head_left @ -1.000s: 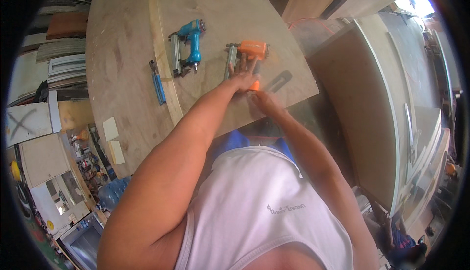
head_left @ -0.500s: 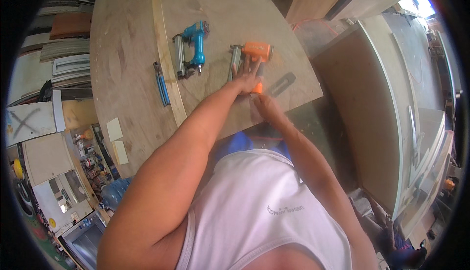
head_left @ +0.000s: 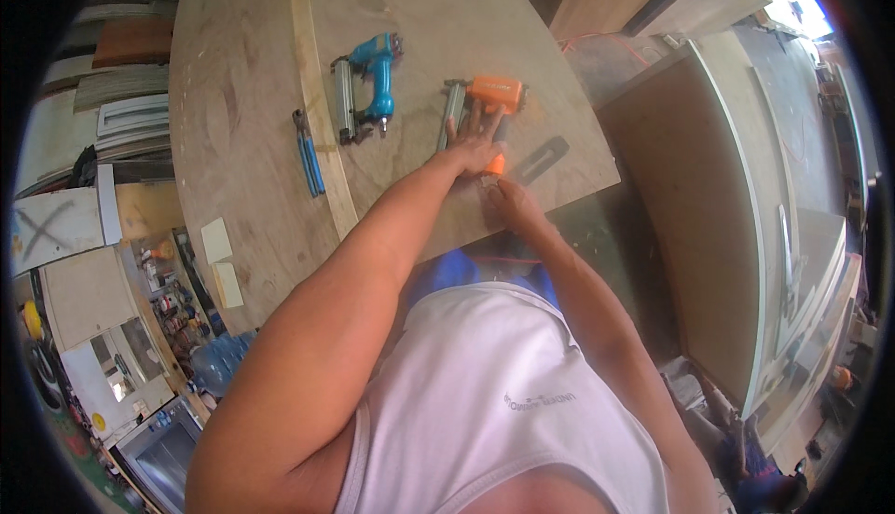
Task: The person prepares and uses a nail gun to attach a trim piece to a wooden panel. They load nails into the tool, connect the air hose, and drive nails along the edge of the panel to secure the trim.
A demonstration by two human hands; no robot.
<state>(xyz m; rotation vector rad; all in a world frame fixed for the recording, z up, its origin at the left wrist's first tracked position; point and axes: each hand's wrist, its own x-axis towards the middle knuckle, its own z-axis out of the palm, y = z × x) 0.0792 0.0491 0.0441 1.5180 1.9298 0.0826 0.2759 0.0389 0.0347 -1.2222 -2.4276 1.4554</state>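
Orange nail gun [head_left: 496,93] lies on the tabletop [head_left: 247,67], near the corner by the person, right of the teal nail gun [head_left: 380,90] and apart from it. Left hand [head_left: 474,152] over its handle, fingers spread; can't tell if it's gripping. Right hand [head_left: 515,205] curled at the handle's lower end; can't tell what it pinches. Reads as work on that end. Next move likely calls for left bracing, right doing fine finger work.
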